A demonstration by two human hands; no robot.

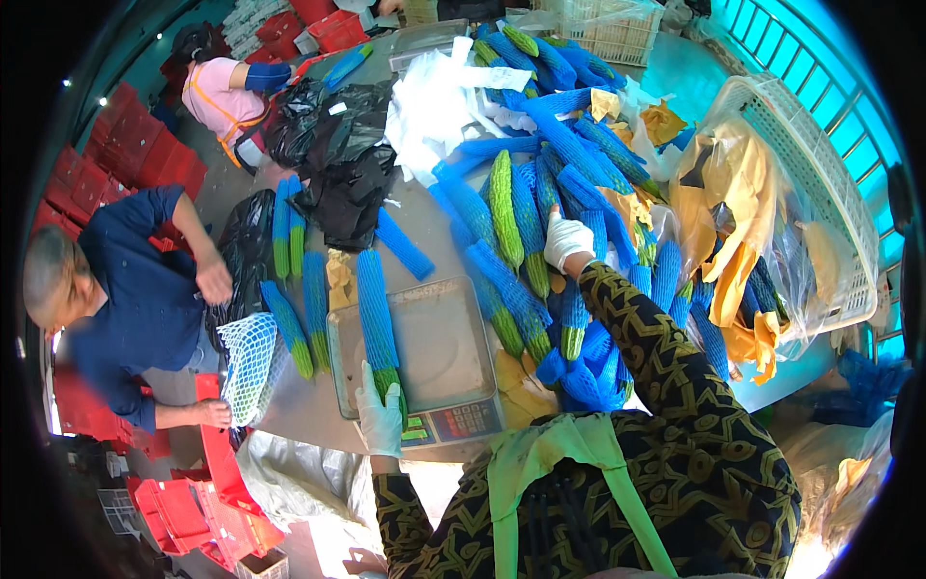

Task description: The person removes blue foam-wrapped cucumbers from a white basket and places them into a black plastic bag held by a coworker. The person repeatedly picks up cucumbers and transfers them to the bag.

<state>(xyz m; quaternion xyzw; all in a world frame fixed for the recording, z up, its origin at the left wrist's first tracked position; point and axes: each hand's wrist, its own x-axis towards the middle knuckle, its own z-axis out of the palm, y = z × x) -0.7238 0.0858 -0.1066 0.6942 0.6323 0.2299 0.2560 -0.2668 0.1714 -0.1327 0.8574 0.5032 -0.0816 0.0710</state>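
Near the table's front edge, my left hand (380, 414), in a white glove, grips the lower green end of a bitter gourd in blue foam netting (377, 318). That gourd lies along the left side of a digital scale's metal pan (441, 340). My right hand (568, 240), also gloved in white, rests on the heap of netted gourds; whether its fingers hold one cannot be told. A gourd without netting (504, 210) lies on the heap left of this hand. Several netted gourds, among them one with its green end out (288, 329), lie left of the scale.
At the left a person in dark blue (145, 282) handles a white mesh net (249, 362). Black plastic bags (347, 159) and white sheets (430, 108) lie beyond the scale. A white plastic crate (810, 145) with brown paper stands at right. Another person (224, 101) is farther back.
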